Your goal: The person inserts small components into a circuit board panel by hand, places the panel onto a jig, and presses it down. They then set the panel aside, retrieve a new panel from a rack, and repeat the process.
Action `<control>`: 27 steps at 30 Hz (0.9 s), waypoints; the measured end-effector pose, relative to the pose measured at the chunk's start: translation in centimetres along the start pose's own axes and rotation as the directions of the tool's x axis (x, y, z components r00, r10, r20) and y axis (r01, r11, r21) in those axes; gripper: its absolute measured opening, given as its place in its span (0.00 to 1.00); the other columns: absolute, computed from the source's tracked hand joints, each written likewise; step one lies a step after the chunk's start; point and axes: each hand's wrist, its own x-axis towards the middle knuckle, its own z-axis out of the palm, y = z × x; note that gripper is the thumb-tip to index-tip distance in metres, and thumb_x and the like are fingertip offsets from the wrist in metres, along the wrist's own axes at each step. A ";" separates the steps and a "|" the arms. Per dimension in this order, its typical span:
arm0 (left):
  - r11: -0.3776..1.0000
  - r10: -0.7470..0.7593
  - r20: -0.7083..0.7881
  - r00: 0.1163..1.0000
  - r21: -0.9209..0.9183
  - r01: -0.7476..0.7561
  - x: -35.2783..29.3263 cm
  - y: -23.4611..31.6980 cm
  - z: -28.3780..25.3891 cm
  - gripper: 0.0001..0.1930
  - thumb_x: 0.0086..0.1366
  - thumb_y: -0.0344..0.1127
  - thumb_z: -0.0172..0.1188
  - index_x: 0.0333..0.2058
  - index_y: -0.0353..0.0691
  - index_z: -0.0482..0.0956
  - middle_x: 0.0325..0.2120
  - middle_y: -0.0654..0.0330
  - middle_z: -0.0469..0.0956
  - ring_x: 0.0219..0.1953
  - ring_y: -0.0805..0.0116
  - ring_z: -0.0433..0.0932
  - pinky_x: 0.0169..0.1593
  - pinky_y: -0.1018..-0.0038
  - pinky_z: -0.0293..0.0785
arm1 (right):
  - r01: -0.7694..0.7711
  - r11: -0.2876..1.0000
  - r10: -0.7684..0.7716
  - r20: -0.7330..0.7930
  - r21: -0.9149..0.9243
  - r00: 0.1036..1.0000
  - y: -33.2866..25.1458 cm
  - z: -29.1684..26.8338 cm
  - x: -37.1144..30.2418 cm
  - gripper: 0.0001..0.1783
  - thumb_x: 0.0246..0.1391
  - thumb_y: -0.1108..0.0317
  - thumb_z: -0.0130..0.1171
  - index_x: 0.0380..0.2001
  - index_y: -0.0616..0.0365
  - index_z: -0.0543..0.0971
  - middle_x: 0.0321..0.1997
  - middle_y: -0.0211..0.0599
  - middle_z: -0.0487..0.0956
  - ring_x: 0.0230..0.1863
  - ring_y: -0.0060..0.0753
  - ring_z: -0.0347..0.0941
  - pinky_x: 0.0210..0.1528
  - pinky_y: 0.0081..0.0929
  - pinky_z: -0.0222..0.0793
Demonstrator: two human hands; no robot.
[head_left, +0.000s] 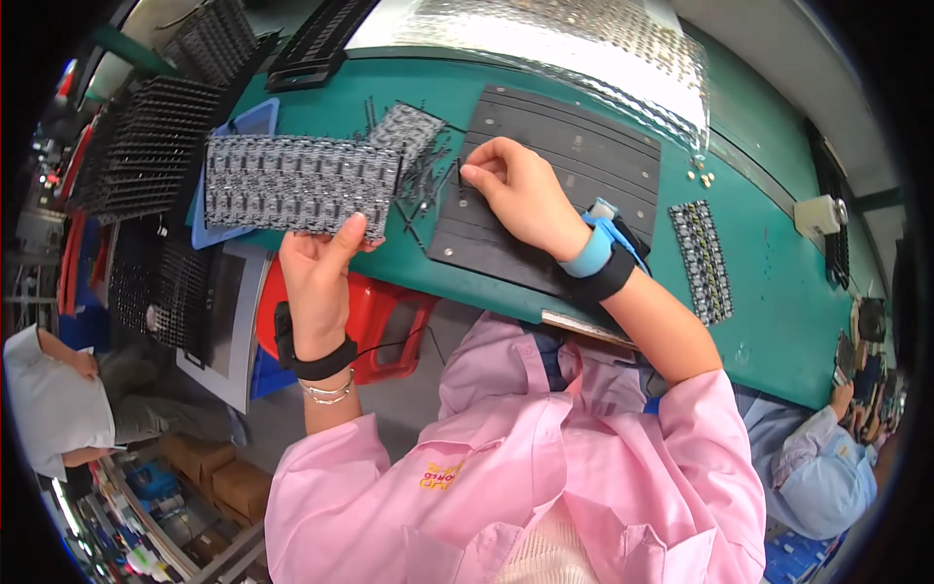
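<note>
My left hand (316, 277) grips a rectangular grey-and-black patterned panel (302, 183), which looks like a circuit board panel, by its lower right edge, thumb on top. It is held up over the left part of the bench. My right hand (516, 190) is closed in a pinch above the left side of a black flat plate (574, 156). A thin dark strip (460, 173) shows at its fingertips. Between the hands lies a heap of thin black strips (420, 185). A smaller patterned panel (407, 131) rests behind them.
A blue tray (258, 119) sits partly under the held panel. A narrow patterned board (700, 261) lies right of the plate. Clear blister packaging (623, 49) stands at the back. Black racks (146, 127) crowd the left. A red stool (389, 331) is below the bench edge. Other people work at both sides.
</note>
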 end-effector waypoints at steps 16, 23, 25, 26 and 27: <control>0.925 -0.201 0.056 0.978 -0.319 0.208 0.3 -1.9 -2.7 0.12 0.52 0.23 0.55 0.37 0.32 0.69 0.30 0.56 0.75 0.27 0.72 0.75 0.28 0.80 0.73 | -0.038 0.996 0.005 0.369 0.082 0.930 -2.7 -0.2 0.5 0.08 0.49 0.68 0.55 0.26 0.64 0.74 0.17 0.27 0.71 0.21 0.12 0.64 0.24 0.14 0.61; 0.971 -0.200 0.170 0.965 -0.095 0.218 -1.6 0.2 -0.3 0.11 0.52 0.23 0.56 0.36 0.31 0.69 0.29 0.56 0.75 0.26 0.72 0.75 0.26 0.80 0.73 | 0.318 0.823 -0.418 -0.122 -0.471 0.900 -0.8 0.9 0.4 0.09 0.43 0.72 0.57 0.30 0.64 0.76 0.24 0.36 0.75 0.28 0.31 0.69 0.32 0.23 0.65; 0.960 -0.235 0.244 0.941 -0.094 0.264 -1.9 1.2 1.0 0.11 0.52 0.24 0.56 0.35 0.30 0.69 0.28 0.56 0.75 0.26 0.73 0.75 0.25 0.81 0.73 | 0.422 0.730 -0.556 -0.107 -0.538 0.824 -2.5 -0.9 -0.5 0.09 0.42 0.72 0.57 0.30 0.64 0.76 0.26 0.38 0.75 0.30 0.34 0.68 0.34 0.24 0.65; 0.916 -0.339 0.390 0.856 -0.071 0.395 -2.1 2.1 1.6 0.10 0.53 0.25 0.56 0.35 0.30 0.69 0.28 0.56 0.74 0.26 0.72 0.75 0.25 0.80 0.72 | 0.511 0.619 -0.678 -0.077 -0.596 0.731 -4.0 -2.0 -1.0 0.10 0.41 0.72 0.58 0.30 0.64 0.76 0.27 0.39 0.75 0.32 0.37 0.68 0.36 0.25 0.65; 0.856 -0.426 0.526 0.736 -0.028 0.516 -2.2 2.8 2.2 0.10 0.53 0.26 0.56 0.35 0.30 0.69 0.28 0.56 0.74 0.26 0.72 0.75 0.24 0.80 0.72 | 0.578 0.493 -0.781 -0.038 -0.650 0.623 -4.6 -3.0 -1.4 0.10 0.40 0.72 0.58 0.30 0.64 0.76 0.29 0.41 0.75 0.34 0.41 0.68 0.37 0.27 0.64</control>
